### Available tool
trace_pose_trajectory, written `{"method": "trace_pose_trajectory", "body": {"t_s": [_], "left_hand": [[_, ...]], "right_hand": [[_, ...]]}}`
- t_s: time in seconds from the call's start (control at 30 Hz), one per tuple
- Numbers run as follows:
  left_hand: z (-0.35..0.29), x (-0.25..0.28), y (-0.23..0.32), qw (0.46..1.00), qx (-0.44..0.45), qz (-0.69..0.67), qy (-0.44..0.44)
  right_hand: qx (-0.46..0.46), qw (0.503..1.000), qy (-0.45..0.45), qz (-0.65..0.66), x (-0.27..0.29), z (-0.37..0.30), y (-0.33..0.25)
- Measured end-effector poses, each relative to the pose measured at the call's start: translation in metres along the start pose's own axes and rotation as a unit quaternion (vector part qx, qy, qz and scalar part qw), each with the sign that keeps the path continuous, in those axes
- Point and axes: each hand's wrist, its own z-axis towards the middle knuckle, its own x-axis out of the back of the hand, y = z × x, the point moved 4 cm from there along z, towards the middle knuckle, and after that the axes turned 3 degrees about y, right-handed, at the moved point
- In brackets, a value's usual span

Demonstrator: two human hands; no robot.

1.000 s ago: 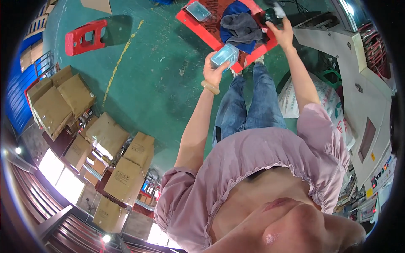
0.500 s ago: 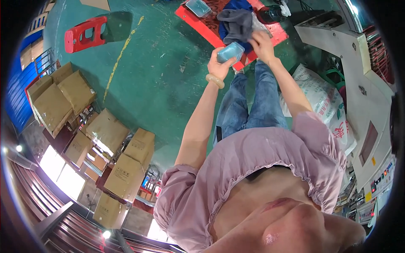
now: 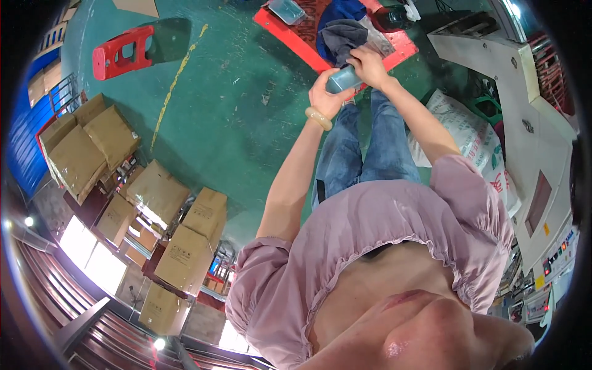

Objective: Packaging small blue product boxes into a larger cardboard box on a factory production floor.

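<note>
My left hand (image 3: pixel 324 98) is wrapped round a pale blue, see-through plastic box (image 3: pixel 344 80), holding it tilted above my knees. At its right end, my right hand (image 3: pixel 372 68) closes over the box with bent fingers; whether anything small lies under the fingertips is hidden. Just beyond the hands, a crumpled grey cloth (image 3: pixel 343 36) lies with a dark blue cloth (image 3: pixel 343 10) on a low red platform (image 3: pixel 296 48). A similar clear box (image 3: pixel 287 10) rests on the platform's far left corner.
A dark bottle (image 3: pixel 391 18) stands on the platform's right side. White printed sacks (image 3: pixel 459 126) and a grey machine (image 3: pixel 518 117) are on my right. Across the green floor, a red plastic stool (image 3: pixel 123 52) lies on its side. Stacked cardboard boxes (image 3: pixel 185 256) stand at left.
My right hand has come from beside the grey cloth down onto the right end of the box. My left hand has shifted slightly right and turned the box.
</note>
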Motion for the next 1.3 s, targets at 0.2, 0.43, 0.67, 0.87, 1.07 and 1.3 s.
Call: {"method": "trace_pose_trajectory", "body": {"t_s": [0.2, 0.43, 0.67, 0.87, 1.07, 1.3], "left_hand": [[-0.005, 0.012, -0.008, 1.0, 0.016, 0.01, 0.01], [-0.004, 0.025, 0.001, 0.978, -0.012, -0.201, -0.045], [-0.008, 0.009, 0.016, 0.984, -0.022, -0.155, -0.084], [-0.021, 0.032, 0.012, 0.656, 0.314, -0.684, -0.049], [-0.03, 0.033, 0.037, 0.632, 0.29, -0.717, -0.06], [-0.037, 0.048, 0.055, 0.949, -0.055, -0.308, -0.049]], "right_hand": [[-0.042, 0.997, -0.056, 0.018, 0.005, -0.006, 0.004], [-0.148, 0.986, -0.007, 0.078, 0.05, 0.003, 0.011], [-0.112, 0.991, -0.065, -0.041, 0.027, 0.033, 0.022], [-0.254, 0.96, 0.059, 0.102, 0.052, -0.005, 0.05], [-0.238, 0.956, 0.073, 0.154, 0.056, -0.028, 0.012], [-0.29, 0.874, -0.264, 0.286, 0.04, 0.005, -0.079]]}}
